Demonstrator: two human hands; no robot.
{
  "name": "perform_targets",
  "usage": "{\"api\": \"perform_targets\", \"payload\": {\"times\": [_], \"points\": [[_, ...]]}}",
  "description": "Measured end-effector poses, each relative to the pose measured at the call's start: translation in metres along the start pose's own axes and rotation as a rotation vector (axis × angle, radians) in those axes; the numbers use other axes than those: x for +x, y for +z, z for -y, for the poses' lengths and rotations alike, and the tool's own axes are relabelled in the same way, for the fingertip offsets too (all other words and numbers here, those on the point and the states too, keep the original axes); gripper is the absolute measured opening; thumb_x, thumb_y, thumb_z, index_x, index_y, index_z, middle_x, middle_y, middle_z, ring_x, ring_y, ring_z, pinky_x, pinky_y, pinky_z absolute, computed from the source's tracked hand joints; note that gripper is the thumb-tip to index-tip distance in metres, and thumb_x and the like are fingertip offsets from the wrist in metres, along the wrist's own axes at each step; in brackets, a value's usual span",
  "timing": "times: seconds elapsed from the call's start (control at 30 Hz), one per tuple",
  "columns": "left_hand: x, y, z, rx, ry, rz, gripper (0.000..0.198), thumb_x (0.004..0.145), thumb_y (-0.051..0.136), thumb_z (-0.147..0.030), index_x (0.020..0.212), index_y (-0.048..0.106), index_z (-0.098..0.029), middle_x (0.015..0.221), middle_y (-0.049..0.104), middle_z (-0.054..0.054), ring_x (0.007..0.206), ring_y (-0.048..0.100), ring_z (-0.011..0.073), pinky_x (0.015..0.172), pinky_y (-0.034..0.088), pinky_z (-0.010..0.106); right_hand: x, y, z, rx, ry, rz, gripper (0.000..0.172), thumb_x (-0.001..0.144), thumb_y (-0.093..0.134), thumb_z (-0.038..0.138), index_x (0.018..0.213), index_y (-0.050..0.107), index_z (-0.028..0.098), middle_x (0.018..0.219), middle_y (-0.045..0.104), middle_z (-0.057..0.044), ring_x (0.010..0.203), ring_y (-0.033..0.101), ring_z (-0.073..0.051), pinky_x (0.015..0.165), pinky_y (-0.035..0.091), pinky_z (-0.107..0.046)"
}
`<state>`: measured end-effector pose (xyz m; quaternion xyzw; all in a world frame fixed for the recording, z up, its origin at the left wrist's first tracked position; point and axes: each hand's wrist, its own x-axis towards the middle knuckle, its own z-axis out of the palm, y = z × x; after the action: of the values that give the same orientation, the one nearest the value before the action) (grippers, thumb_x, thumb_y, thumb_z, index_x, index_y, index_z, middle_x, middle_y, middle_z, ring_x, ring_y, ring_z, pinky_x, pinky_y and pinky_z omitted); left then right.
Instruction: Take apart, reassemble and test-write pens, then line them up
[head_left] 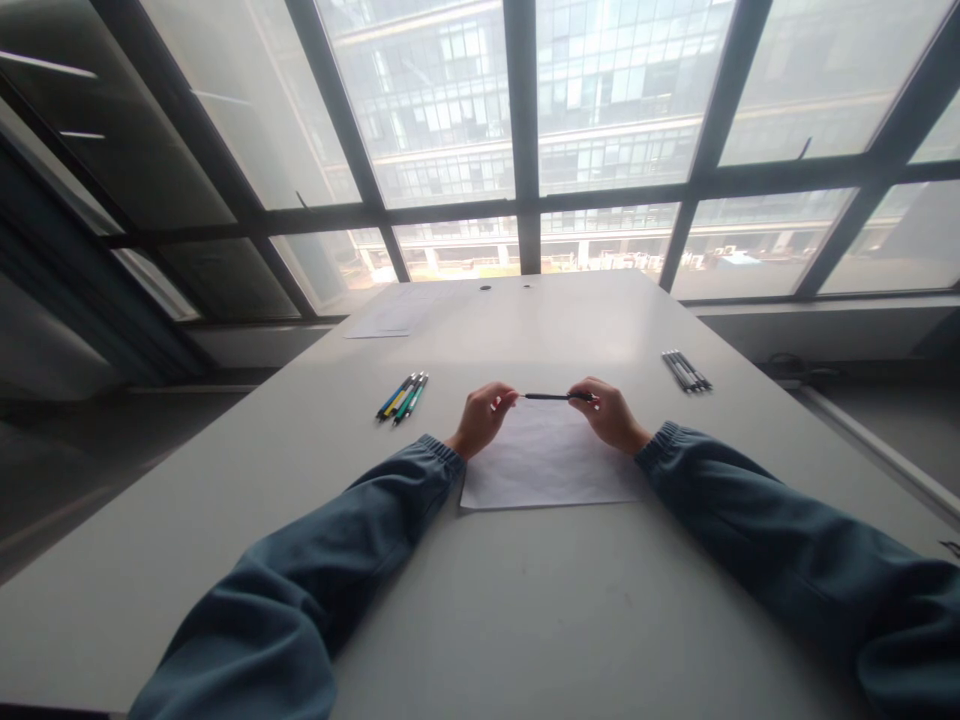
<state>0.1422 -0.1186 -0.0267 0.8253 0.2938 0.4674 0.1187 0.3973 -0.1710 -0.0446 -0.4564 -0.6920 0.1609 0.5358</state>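
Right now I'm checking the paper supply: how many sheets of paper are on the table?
2. One sheet lies beneath both hands, which hold a pen above it. The other paper sits at the table's far left corner; it may be more than one sheet stacked.

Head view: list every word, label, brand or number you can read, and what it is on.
None can be read.
Far sheet of paper: faint marks, too blurred to read.
Sheet under the hands: blank.
Coloured pens, dark pens and the held pen: any print too small.
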Motion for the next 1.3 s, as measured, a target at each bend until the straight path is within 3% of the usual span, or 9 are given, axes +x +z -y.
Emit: {"api": "perform_targets", "payload": {"times": [0.17,0.27,0.47,0.67,0.8,1.03,1.3], "points": [[0.0,0.0,0.002,-0.011,-0.056,-0.02,0.038,0.1,0.053,-0.04,0.072,0.065,-0.016,0.068,0.068,0.001,0.061,0.059,0.0113,0.062,0.047,0.024,0.0,0.0,0.0,-0.007,0.004,-0.016,0.019,0.088,0.065,0.038,0.084,0.069,0.019,0.086,0.068,-0.006,0.079,0.063,-0.02,0.065,0.05,-0.032],[0.001,0.0,0.001,-0.047,-0.081,-0.043,0.029,0.098,0.057,-0.037,0.081,0.069,-0.016,0.073,0.071,0.002,0.064,0.062,0.0121,0.062,0.049,0.023,0.0,0.0,-0.002,-0.019,0.004,-0.028,0.018,0.088,0.065,0.037,0.085,0.069,0.019,0.085,0.068,-0.006,0.079,0.062,-0.02,0.066,0.05,-0.032],[0.002,0.0,-0.003,-0.093,-0.014,-0.08,0.016,0.095,0.062,-0.029,0.088,0.072,-0.018,0.087,0.073,0.004,0.071,0.063,0.0116,0.064,0.051,0.023,0.0,0.0,-0.007,-0.034,0.013,-0.047,0.015,0.087,0.066,0.034,0.085,0.069,0.019,0.085,0.068,-0.006,0.078,0.062,-0.02,0.066,0.05,-0.033],[0.003,0.002,-0.001,-0.126,0.069,0.011,0.019,0.097,0.057,-0.023,0.099,0.075,-0.018,0.09,0.069,0.006,0.077,0.063,0.0127,0.065,0.052,0.023,0.001,0.0,-0.008,-0.04,0.019,-0.051,0.011,0.086,0.066,0.03,0.085,0.069,0.02,0.086,0.068,-0.006,0.079,0.063,-0.021,0.065,0.051,-0.032],[0.001,0.004,0.004,-0.111,0.076,0.047,0.015,0.094,0.064,-0.026,0.099,0.075,-0.018,0.087,0.068,0.005,0.07,0.06,0.0114,0.067,0.052,0.025,0.001,0.0,-0.01,-0.05,0.017,-0.053,0.012,0.086,0.067,0.032,0.085,0.069,0.02,0.087,0.069,-0.006,0.08,0.064,-0.021,0.064,0.051,-0.032],[0.003,0.002,0.002,-0.111,0.054,0.0,0.019,0.094,0.066,-0.033,0.089,0.075,-0.018,0.084,0.068,0.005,0.066,0.058,0.0113,0.062,0.05,0.024,0.001,0.0,-0.009,-0.044,0.007,-0.057,0.01,0.085,0.066,0.029,0.085,0.07,0.02,0.087,0.068,-0.005,0.079,0.063,-0.02,0.065,0.049,-0.031],[0.006,-0.002,0.01,-0.02,-0.073,-0.104,0.022,0.095,0.063,-0.034,0.087,0.075,-0.018,0.086,0.069,0.005,0.073,0.061,0.0136,0.062,0.048,0.025,0.003,-0.003,-0.011,-0.092,0.035,-0.175,0.01,0.084,0.061,0.024,0.087,0.069,0.019,0.088,0.067,-0.006,0.079,0.063,-0.02,0.062,0.046,-0.031]]}}
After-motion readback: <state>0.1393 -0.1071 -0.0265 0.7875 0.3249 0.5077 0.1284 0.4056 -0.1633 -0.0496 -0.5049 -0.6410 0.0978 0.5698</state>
